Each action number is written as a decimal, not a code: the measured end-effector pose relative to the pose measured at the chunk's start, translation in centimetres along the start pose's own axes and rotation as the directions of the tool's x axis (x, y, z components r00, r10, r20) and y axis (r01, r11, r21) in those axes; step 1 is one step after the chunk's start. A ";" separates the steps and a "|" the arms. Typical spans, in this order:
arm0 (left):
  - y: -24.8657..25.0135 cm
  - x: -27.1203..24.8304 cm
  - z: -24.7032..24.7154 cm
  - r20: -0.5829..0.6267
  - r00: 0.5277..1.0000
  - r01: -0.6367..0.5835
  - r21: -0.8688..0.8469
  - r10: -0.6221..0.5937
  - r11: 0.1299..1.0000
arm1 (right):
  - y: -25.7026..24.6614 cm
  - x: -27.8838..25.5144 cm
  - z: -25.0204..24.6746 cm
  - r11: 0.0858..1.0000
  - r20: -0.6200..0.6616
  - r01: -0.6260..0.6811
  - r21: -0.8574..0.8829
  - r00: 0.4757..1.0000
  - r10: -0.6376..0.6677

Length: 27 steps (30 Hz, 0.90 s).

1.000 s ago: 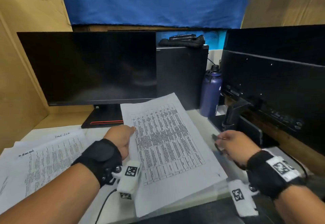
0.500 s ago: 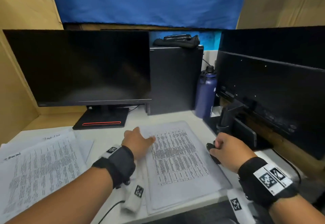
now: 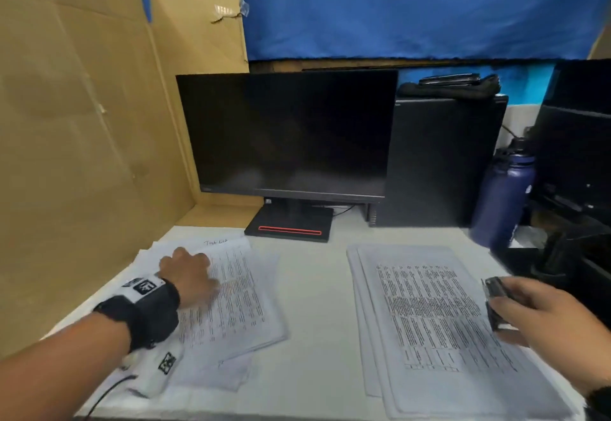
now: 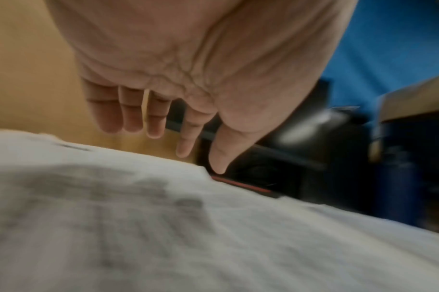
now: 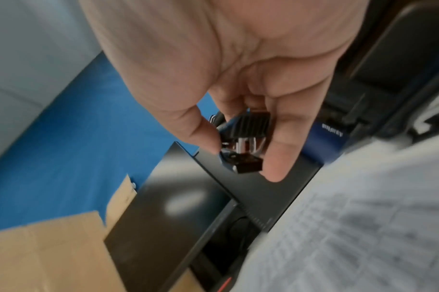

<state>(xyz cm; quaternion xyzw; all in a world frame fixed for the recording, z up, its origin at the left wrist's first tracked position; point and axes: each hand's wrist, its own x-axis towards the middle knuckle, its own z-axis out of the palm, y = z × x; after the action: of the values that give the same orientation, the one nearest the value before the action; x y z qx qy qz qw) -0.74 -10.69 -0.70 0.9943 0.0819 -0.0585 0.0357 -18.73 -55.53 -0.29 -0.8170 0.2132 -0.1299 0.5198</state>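
Pinching a small black tool, most likely a stapler (image 5: 245,142), the right hand (image 3: 542,321) hovered over the near right edge of the right stack of printed sheets (image 3: 426,321). Its grip was closed round the tool, thumb on one side and fingers on the other, with the ridged plate and chrome parts showing between them. Held that way, the tool looked ready to be brought to a corner of the pages.

The left hand (image 3: 188,276) was spread over the left stack of sheets (image 3: 241,308), its grip loose, fingers nearly straight and holding nothing. The wrist view did not settle whether the fingertips touched the paper. My reading was that this hand was going for the next set of pages, or steadying them, while the other held the tool clear of the print.

The two stacks lay well apart on the white bench (image 3: 314,305), probably to separate finished sheets from unfinished ones. Behind them stood a dark monitor (image 3: 291,136), a black computer tower (image 3: 443,162) and a blue water bottle (image 3: 502,195), with cardboard (image 3: 82,123) walling the left side.
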 end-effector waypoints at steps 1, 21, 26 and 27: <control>-1.6 1.2 -0.4 0.011 0.997 0.075 0.064 -0.076 0.995 | -0.4 -0.3 0.8 0.997 0.015 -0.011 0.080 1.000 0.010; -4.9 -0.4 -4.1 -0.183 0.981 -0.096 -0.736 -0.060 0.670 | -4.7 -5.1 7.0 0.844 0.195 -0.173 0.508 0.977 0.083; -1.8 -10.0 -8.0 -0.301 0.950 -0.309 -0.865 0.084 0.396 | -8.0 -9.0 5.4 0.905 0.183 0.055 0.422 0.972 -0.145; -1.0 -12.0 -8.2 -0.349 0.927 -0.374 -0.829 0.136 0.417 | -8.7 -10.1 5.0 0.929 0.138 0.156 0.336 0.967 -0.213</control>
<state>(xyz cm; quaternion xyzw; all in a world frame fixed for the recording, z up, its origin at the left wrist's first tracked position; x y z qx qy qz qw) -11.72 -10.98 8.83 0.8297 -0.0493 0.1131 0.5444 -23.55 -43.44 5.56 -0.7456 0.0654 -0.1403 0.6482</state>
